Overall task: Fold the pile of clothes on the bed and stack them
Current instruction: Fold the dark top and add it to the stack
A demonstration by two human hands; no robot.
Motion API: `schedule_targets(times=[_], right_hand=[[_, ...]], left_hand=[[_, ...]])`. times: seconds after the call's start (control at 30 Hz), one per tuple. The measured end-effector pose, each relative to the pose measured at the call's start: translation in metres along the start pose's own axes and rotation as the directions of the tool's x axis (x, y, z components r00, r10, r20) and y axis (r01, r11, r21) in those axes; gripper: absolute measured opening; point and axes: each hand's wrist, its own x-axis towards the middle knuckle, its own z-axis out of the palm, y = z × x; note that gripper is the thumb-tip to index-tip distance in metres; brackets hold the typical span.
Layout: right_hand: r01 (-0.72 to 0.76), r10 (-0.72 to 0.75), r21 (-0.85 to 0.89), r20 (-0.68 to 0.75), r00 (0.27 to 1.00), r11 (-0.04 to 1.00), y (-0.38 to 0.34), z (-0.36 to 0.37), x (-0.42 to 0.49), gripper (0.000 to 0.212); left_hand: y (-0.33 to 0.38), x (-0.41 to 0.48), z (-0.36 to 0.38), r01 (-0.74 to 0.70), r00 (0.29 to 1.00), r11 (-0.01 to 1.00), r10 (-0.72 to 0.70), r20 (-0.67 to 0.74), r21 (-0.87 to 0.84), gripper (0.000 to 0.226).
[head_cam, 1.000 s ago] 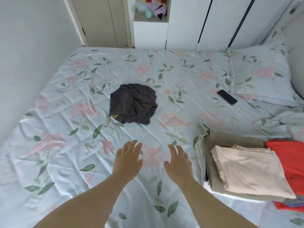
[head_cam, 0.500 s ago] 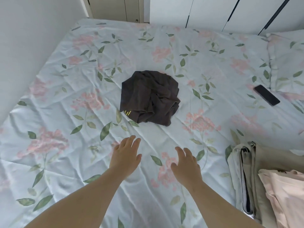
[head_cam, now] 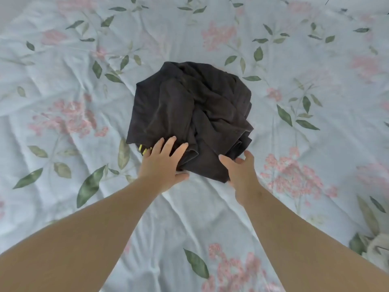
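One dark garment [head_cam: 189, 114] lies crumpled in a loose heap on the floral bed sheet [head_cam: 63, 85], and I place everything else from it. Both of my operator's bare arms reach in from the near side of that heap. The left hand [head_cam: 162, 163] lies flat on the garment's near-left edge, its fingers [head_cam: 168, 144] spread and almost straight on the dark cloth, with the thumb stretched out sideways along the sheet just under the hem. It presses the fabric and grasps nothing. A small yellow marking [head_cam: 144, 149] shows on the cloth just left of those fingers. The right hand [head_cam: 242, 173] is at the garment's near-right corner: the thumb touches the top of the lowest fold, and the other fingers reach up beside the bunched right edge. They are spread and only lightly bent, with no fabric gathered between them that I can see. The heap itself is folded over on itself in deep creases, and none of it is lifted off the sheet. Far to the near right of the garment, at the frame's edge, a bit of pale fabric [head_cam: 379, 249] shows — too blurred for me to identify.
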Motion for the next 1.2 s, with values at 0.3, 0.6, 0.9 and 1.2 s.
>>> schedule_targets(times=[0.3,0.6,0.9,1.2], right_hand=[[-0.04,0.04,0.009,0.006,0.999,0.999,-0.01,0.001,-0.004,0.011],[0.22,-0.224,0.049,0.137,0.965,0.974,-0.131,-0.033,-0.119,0.019],[0.431,-0.392,0.03,0.476,0.787,0.902,-0.258,-0.075,-0.301,0.055],[0.747,-0.682,0.0,0.409,0.606,0.665,-0.331,-0.1,-0.449,0.014]], left_hand=[[-0.006,0.009,-0.033,-0.052,0.991,0.995,0.041,-0.129,-0.082,0.011],[-0.006,-0.066,-0.204,-0.083,0.997,0.778,0.068,-0.047,-0.622,0.017],[0.043,-0.188,-0.417,-0.174,0.976,0.239,-0.089,-0.2,-0.955,0.028],[0.063,-0.292,-0.555,-0.102,0.935,0.403,-0.274,-0.226,-0.909,0.058]])
